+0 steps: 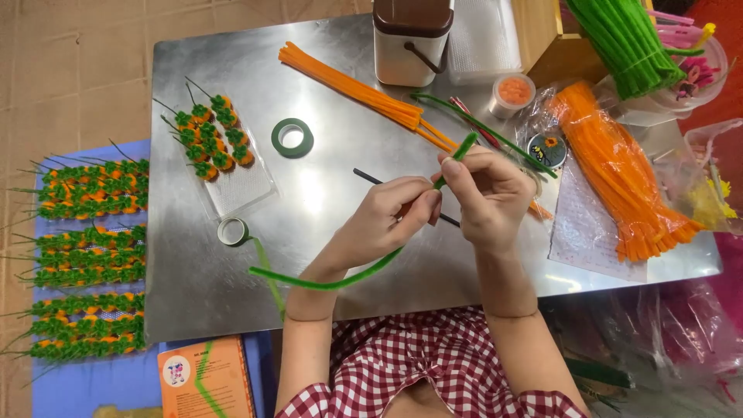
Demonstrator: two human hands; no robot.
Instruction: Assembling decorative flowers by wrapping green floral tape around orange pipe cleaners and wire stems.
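Observation:
Both hands meet over the middle of a shiny metal table [201, 286]. My left hand [387, 220] and my right hand [484, 193] pinch the same green pipe cleaner [340, 280]; it curves down to the left below my left wrist, and its short end sticks up past my right thumb. A thin dark stick [368, 177] lies under the hands. A bundle of orange pipe cleaners [352, 87] lies just beyond them.
A green tape roll [292, 138], a second roll with a loose strip [232, 231], finished small orange-and-green pieces on a clear tray [209, 135], rows of them at left [89, 255], orange sticks [627, 186], green bundle [619, 42], white container [410, 39], orange booklet [205, 379].

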